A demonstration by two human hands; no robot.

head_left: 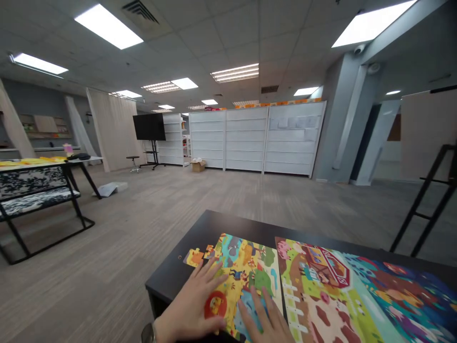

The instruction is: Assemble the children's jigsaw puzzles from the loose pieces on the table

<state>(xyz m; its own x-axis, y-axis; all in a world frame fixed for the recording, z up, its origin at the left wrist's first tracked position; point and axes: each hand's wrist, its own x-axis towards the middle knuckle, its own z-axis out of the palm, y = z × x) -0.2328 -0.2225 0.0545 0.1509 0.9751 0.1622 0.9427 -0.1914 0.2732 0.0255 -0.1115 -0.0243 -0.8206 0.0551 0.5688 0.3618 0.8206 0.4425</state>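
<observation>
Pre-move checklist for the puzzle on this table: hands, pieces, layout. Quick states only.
1. Left hand flat on the jigsaw puzzle, no piece held: ok.
2. Right hand flat on the puzzle, no piece held: ok.
3. Yellow puzzle piece seated at the puzzle's far left edge: cannot tell.
4. Farm-scene sheet beside the puzzle, not overlapping it: ok.
5. Puzzle's near edge fully on the dark table: cannot tell, hands block it.

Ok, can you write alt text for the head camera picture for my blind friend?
The left hand and right hand rest on a colorful jigsaw puzzle on a black table, with loose pieces by its edge. Beside it lies a bright farm picture with a red barn.
</observation>
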